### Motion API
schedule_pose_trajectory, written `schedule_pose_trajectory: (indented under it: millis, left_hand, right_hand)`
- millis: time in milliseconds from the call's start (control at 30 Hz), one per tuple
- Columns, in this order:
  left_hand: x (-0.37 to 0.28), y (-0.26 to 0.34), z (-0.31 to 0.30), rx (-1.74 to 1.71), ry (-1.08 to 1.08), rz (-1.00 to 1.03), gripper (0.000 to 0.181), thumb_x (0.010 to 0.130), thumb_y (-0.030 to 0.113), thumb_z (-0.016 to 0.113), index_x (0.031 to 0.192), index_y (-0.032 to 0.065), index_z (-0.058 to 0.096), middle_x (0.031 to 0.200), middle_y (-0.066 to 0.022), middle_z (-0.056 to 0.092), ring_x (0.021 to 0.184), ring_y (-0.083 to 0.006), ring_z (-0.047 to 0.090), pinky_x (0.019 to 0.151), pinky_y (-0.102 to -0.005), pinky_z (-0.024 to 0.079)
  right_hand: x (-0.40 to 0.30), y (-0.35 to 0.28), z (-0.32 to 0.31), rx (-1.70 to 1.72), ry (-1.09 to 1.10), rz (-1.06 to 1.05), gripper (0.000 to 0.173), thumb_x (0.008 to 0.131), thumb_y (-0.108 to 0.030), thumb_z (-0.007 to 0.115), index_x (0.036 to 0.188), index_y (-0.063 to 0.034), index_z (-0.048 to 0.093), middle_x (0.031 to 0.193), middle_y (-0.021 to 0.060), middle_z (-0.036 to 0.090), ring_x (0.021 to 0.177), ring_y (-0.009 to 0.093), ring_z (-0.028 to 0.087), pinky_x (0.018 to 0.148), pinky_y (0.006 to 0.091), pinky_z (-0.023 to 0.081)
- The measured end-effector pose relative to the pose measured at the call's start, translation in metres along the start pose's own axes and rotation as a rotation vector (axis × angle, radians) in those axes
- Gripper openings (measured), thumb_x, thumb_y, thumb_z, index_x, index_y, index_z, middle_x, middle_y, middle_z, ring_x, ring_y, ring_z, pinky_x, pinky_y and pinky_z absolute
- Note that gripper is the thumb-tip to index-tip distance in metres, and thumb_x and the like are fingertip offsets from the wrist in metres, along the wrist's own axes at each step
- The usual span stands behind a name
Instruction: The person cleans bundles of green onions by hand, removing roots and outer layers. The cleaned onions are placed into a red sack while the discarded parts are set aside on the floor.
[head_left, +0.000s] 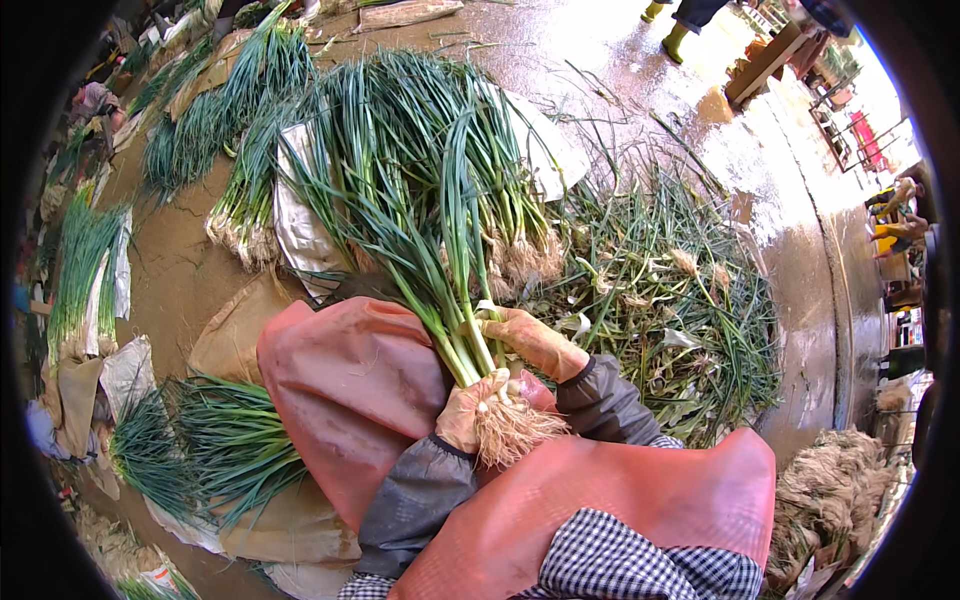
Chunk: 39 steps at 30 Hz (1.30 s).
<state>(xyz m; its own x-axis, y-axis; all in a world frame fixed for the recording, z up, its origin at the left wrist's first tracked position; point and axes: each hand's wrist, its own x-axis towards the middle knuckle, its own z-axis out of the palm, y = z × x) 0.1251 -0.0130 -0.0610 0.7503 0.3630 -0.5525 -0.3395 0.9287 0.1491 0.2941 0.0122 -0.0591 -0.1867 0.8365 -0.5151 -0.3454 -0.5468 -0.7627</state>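
My left hand (466, 417), in a pale glove, is closed around the lower stalks of a bunch of green garlic-like plants (469, 349) above my lap. Their long tan roots (517, 431) hang out beyond that hand, and the leaves point away from me. Higher on the bunch, my right hand (534, 343), gloved too, pinches a stalk by a curled pale outer leaf. A reddish waterproof apron (360, 367) covers my knees. Just ahead lies a large heap of the same plants (397, 127), roots towards me, partly on a white sack (306, 202).
Loose trimmed leaves (675, 322) are piled on the right. More bunches (244, 409) lie left on brown sheets (292, 529). A fibrous root pile (825, 502) is at lower right. Yellow boots (673, 43) of a person stand on wet floor (525, 37) at the top.
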Motion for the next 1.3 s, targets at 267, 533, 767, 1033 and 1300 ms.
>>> schedule_pose_trajectory:
  millis: [267, 533, 767, 1033, 1300]
  left_hand:
    - [-0.164, 0.087, 0.058, -0.036, -0.185, -0.163, 0.046, 0.074, 0.002, 0.063, 0.114, -0.0005, 0.042, 0.065, -0.0004, 0.043, 0.054, -0.0121, 0.044, 0.055, -0.0295, 0.041]
    - [-0.233, 0.223, 0.056, 0.221, -0.458, 0.748, 0.036, 0.081, 0.011, 0.058, 0.113, 0.0029, 0.042, 0.068, -0.0004, 0.045, 0.057, -0.0126, 0.047, 0.050, -0.0278, 0.038]
    - [-0.082, 0.294, 0.101, 0.376, -0.262, 0.812, 0.042, 0.084, 0.017, 0.063, 0.119, 0.0026, 0.043, 0.075, -0.0030, 0.050, 0.063, -0.0140, 0.052, 0.052, -0.0281, 0.042]
    - [0.075, 0.178, 0.031, 0.240, -0.084, 0.306, 0.021, 0.085, 0.023, 0.061, 0.093, 0.0038, 0.055, 0.076, -0.0100, 0.060, 0.073, -0.0234, 0.063, 0.064, -0.0348, 0.055]
    - [0.060, 0.078, 0.017, -0.163, -0.050, 0.378, 0.032, 0.083, 0.002, 0.058, 0.113, 0.0060, 0.048, 0.079, -0.0077, 0.055, 0.073, -0.0206, 0.057, 0.067, -0.0372, 0.049]
  right_hand:
    - [0.146, -0.063, -0.196, -0.710, 0.290, -0.892, 0.015, 0.088, -0.005, 0.055, 0.102, -0.0033, 0.057, 0.086, 0.0066, 0.061, 0.074, 0.014, 0.060, 0.063, 0.0266, 0.052]
    - [0.054, -0.029, -0.367, -1.324, 0.985, -0.213, 0.033, 0.087, -0.019, 0.057, 0.118, -0.0082, 0.059, 0.090, 0.0103, 0.068, 0.074, 0.020, 0.064, 0.069, 0.0346, 0.053]
    - [0.035, 0.014, -0.204, -1.008, 0.891, -0.159, 0.032, 0.077, 0.002, 0.050, 0.097, -0.0108, 0.071, 0.098, 0.0134, 0.068, 0.092, 0.026, 0.065, 0.086, 0.0317, 0.049]
    - [0.160, -0.013, -0.173, -1.040, 1.003, -0.147, 0.036, 0.084, -0.029, 0.064, 0.108, -0.0025, 0.059, 0.100, 0.0220, 0.064, 0.091, 0.035, 0.062, 0.081, 0.0379, 0.049]
    - [0.096, -0.082, -0.151, -0.660, 0.901, -0.415, 0.030, 0.084, -0.027, 0.064, 0.101, -0.0017, 0.062, 0.083, 0.0154, 0.068, 0.072, 0.027, 0.067, 0.069, 0.0359, 0.053]
